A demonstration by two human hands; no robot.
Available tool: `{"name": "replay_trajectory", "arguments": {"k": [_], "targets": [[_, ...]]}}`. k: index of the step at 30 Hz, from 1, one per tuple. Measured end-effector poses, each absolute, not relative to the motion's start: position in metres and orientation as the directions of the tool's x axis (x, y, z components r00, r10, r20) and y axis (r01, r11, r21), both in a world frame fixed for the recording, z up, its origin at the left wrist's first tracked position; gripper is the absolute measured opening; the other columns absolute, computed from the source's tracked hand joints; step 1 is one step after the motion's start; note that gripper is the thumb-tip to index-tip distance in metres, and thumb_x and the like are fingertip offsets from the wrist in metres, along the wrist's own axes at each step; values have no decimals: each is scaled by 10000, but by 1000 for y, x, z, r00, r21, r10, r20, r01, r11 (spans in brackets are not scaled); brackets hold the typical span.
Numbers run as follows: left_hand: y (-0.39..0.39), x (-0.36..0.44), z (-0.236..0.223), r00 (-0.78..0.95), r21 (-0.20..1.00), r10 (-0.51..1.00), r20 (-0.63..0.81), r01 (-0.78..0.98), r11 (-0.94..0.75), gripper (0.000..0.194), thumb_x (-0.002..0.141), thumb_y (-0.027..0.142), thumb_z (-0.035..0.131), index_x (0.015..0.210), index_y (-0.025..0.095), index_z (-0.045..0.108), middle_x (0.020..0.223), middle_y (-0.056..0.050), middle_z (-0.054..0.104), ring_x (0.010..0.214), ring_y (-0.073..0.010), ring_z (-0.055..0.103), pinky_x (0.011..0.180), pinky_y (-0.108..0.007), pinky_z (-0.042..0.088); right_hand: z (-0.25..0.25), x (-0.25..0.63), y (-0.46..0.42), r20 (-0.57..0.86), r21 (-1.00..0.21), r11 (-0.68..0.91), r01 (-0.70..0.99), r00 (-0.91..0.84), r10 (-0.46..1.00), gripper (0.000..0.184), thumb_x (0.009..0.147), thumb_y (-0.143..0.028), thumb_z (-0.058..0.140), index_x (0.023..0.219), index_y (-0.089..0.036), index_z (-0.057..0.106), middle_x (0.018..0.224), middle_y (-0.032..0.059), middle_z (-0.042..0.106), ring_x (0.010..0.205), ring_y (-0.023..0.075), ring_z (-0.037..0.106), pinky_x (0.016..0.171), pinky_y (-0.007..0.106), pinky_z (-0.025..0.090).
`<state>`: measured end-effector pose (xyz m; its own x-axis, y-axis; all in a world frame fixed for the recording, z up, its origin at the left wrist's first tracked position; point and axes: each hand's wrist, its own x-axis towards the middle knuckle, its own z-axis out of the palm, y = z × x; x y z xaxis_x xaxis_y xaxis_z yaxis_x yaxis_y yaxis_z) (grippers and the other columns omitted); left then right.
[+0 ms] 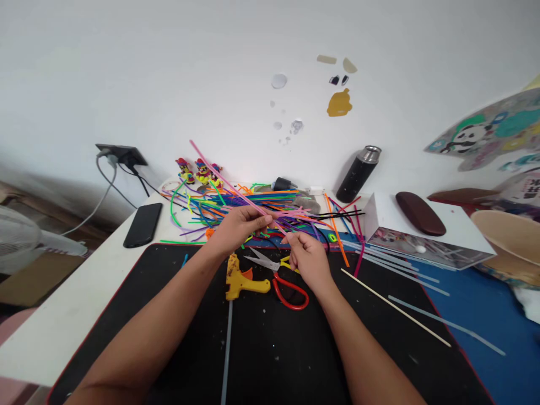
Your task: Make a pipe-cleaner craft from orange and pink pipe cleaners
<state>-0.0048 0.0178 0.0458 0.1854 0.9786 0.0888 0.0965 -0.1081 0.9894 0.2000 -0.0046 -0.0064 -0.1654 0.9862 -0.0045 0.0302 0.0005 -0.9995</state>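
A long pink pipe cleaner (220,178) runs slantwise between my two hands, its free end rising up to the left. My left hand (241,226) pinches it between thumb and fingers, over a pile of pipe cleaners (270,198) in many colours. Lower and to the right, my right hand (307,257) is closed on its other end. Below the hands lie scissors (290,291) with red and yellow handles, blades apart. Beside them is a yellow glue gun (240,283) with a clear glue stick (228,349) sticking out of it.
Everything lies on a black mat (177,337). A phone (143,225) is at left, small figurines (202,172) behind. To the right are a black flask (358,175), a white box (379,219) with a brown case (421,214), a wooden stick (394,306) and several glue sticks (407,273).
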Motion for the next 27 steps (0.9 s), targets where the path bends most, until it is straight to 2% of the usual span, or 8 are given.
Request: {"name": "replay_trajectory", "arguments": {"k": [4,7,9,14,17,21,27], "targets": [[17,3,44,236,977,970,63,184,-108,408,814,532,822,944,146,844,748,-42,739,656,-156,585,629,-274,459,-6,201,-5,11,-998,21,67,-143,990,459,935,-639,631,823,-199,697,400,-75,458,347,131,462,410,239,329],[16,8,43,245,977,968,58,184,-106,379,807,523,832,900,156,844,717,-33,724,652,-160,592,615,-270,454,-3,202,-4,18,-998,26,59,-125,992,448,931,-627,637,820,-198,703,405,-69,473,350,128,455,415,241,332],[16,11,42,220,992,975,41,108,-66,376,789,526,853,855,156,842,727,-43,737,653,-157,602,612,-264,453,0,202,-4,17,-999,21,24,-131,991,436,932,-616,637,830,-197,701,419,-67,487,355,124,455,418,238,336],[16,19,39,147,965,986,-81,-234,114,423,668,522,956,833,148,846,713,-58,746,632,-130,611,593,-231,448,5,201,-5,-9,-993,-23,-114,-127,992,406,890,-603,699,845,-202,654,468,-74,520,359,102,442,398,222,308],[15,22,39,134,933,983,-128,-321,165,431,608,475,1004,828,138,850,714,-57,741,634,-118,619,586,-213,455,6,200,-5,-17,-985,-34,-170,-100,995,407,860,-595,735,869,-198,644,471,-83,520,352,95,430,385,215,303],[14,25,38,139,927,982,-131,-333,171,416,609,444,1013,849,142,856,750,-62,758,640,-115,625,587,-213,474,6,199,-5,-22,-978,-36,-207,-71,997,413,845,-595,748,879,-197,645,473,-85,528,350,94,434,380,214,324],[15,28,35,178,954,977,-120,-251,163,405,649,480,982,821,141,841,764,-82,773,681,-150,649,607,-249,489,6,201,-3,-20,-974,-28,-227,-39,999,415,843,-600,744,882,-198,651,469,-86,522,346,92,432,371,209,316]]}}
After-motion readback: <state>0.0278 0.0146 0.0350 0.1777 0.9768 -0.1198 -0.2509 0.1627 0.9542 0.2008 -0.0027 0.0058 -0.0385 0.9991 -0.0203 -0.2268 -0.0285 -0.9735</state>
